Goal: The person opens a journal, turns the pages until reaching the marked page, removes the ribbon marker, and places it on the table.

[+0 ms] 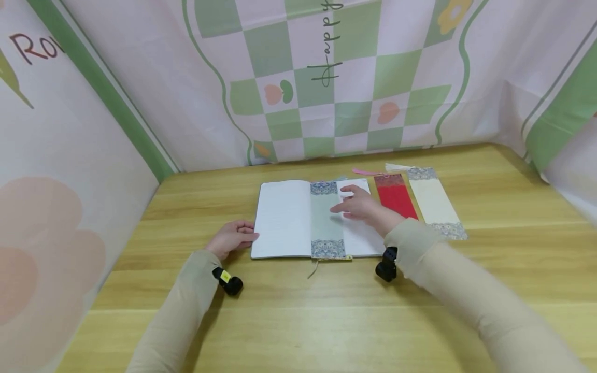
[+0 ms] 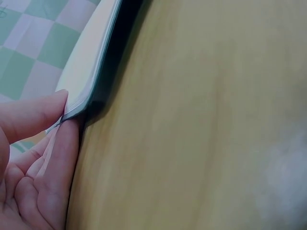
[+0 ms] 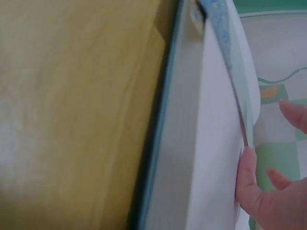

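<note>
An open notebook (image 1: 282, 220) with a dark cover and white pages lies on the table. My left hand (image 1: 231, 237) pinches its left edge near the lower corner; in the left wrist view the thumb (image 2: 41, 111) is on the page and a finger sits under the cover. Along the middle fold lies a pale green bookmark (image 1: 325, 217) with blue patterned ends. Over the right page, my right hand (image 1: 361, 204) has its fingers spread. One fingertip (image 3: 248, 155) meets the bookmark's right edge in the right wrist view, while the thumb is raised off it.
Right of the notebook lie a red bookmark (image 1: 396, 199) with a pink tassel and a cream bookmark (image 1: 434, 199) with a white tassel. A thin ribbon (image 1: 314, 269) pokes out below the notebook. A patterned cloth (image 1: 354, 119) hangs behind the wooden table (image 1: 298, 326).
</note>
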`<action>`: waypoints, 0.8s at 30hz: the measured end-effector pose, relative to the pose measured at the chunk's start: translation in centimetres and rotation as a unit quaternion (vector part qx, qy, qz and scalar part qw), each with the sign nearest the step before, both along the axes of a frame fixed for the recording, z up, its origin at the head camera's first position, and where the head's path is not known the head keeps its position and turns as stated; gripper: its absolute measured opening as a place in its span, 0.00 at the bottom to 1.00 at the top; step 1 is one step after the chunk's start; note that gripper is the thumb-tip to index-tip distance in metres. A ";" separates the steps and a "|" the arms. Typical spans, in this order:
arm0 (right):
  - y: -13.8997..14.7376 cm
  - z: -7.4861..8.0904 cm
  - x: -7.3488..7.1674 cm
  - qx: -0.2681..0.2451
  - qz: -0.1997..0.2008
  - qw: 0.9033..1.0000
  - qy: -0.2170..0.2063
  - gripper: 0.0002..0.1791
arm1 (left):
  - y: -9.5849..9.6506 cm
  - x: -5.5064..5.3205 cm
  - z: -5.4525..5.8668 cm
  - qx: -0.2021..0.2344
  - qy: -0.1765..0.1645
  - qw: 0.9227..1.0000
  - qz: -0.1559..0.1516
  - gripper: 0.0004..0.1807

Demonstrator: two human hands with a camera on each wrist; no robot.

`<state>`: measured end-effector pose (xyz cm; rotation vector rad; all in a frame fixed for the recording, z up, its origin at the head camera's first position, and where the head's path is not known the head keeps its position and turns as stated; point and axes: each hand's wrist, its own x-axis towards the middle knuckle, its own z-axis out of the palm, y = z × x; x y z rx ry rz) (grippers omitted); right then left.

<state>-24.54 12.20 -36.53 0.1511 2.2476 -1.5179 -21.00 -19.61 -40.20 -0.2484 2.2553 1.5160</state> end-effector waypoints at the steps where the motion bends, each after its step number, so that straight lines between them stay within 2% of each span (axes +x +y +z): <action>1: -0.3 -0.1 0.0 0.015 0.002 1.000 0.008 0.44 | 0.0 0.0 0.0 0.001 0.000 1.000 0.001 0.23; 6: -1.6 -0.4 -0.2 0.078 0.013 0.996 0.046 0.47 | 0.0 0.0 0.0 0.003 0.005 1.000 -0.001 0.22; 10: -2.4 -0.7 -0.2 0.106 0.022 0.992 0.068 0.49 | -0.1 0.0 -0.1 0.002 0.005 1.000 -0.002 0.22; 18: -3.8 -1.3 -0.4 0.146 0.042 0.984 0.097 0.49 | -0.1 0.0 -0.1 0.002 -0.001 1.000 0.003 0.21; 24: -4.7 -1.2 -0.2 0.143 0.044 0.985 0.088 0.48 | -0.1 0.0 -0.1 -0.002 0.001 1.000 0.002 0.22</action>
